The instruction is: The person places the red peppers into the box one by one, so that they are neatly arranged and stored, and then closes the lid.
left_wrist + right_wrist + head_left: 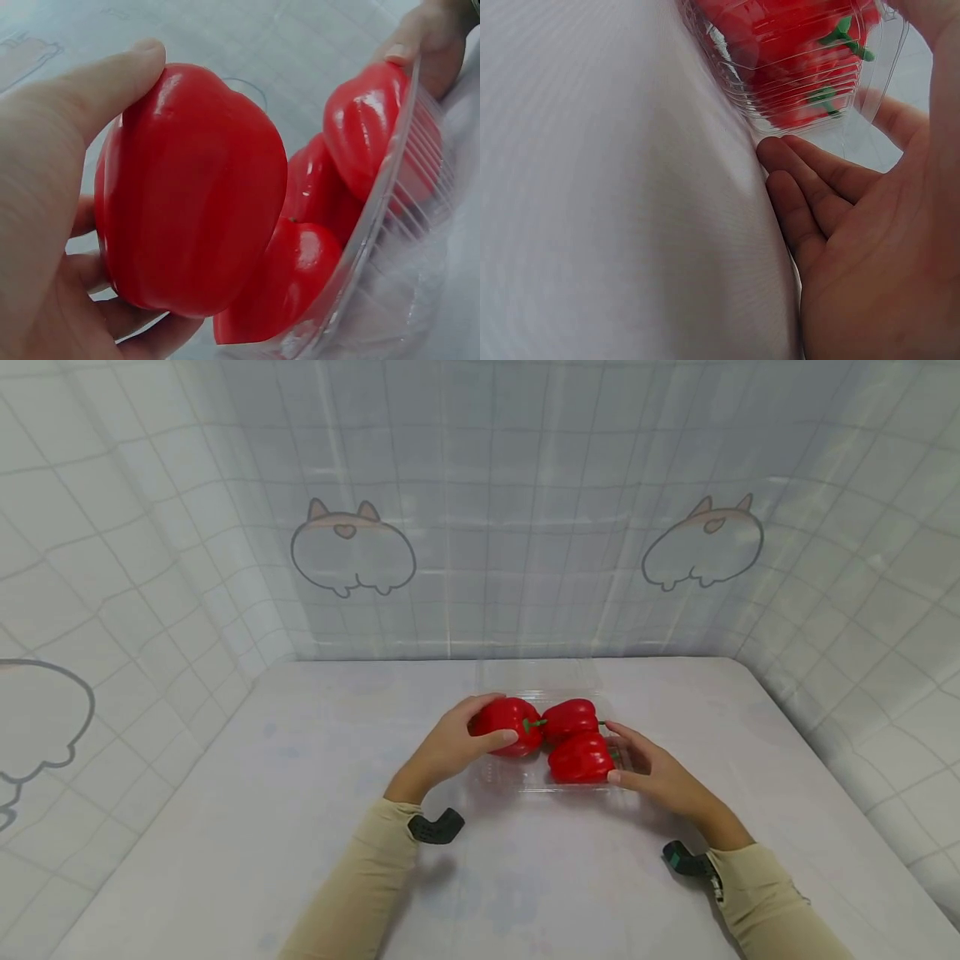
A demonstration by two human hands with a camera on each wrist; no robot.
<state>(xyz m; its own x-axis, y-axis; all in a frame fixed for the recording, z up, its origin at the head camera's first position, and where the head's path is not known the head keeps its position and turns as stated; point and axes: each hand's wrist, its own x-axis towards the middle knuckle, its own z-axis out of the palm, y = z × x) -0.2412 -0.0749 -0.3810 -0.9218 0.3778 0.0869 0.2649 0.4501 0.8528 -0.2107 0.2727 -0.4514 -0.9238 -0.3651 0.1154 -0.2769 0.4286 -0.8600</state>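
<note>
A red bell pepper [497, 718] with a green stem is held in my left hand [450, 745], thumb on one side and fingers round the other, at the left of a clear plastic container [525, 783]. Two more red peppers, an upper one [570, 720] and a lower one [582, 760], lie on the container's right side. The left wrist view shows another pepper [281, 289] close beside the held one. My right hand [660, 777] holds the container's right end between thumb and index finger; the other fingers [799, 217] bend near the tabletop outside its ribbed wall.
The container's clear lid [540, 675] stands open behind it. A white tabletop [247, 827] spreads around, with a gridded curtain [480, 527] at the back and sides. Dark wrist devices sit on the left cuff [437, 827] and right cuff [686, 860].
</note>
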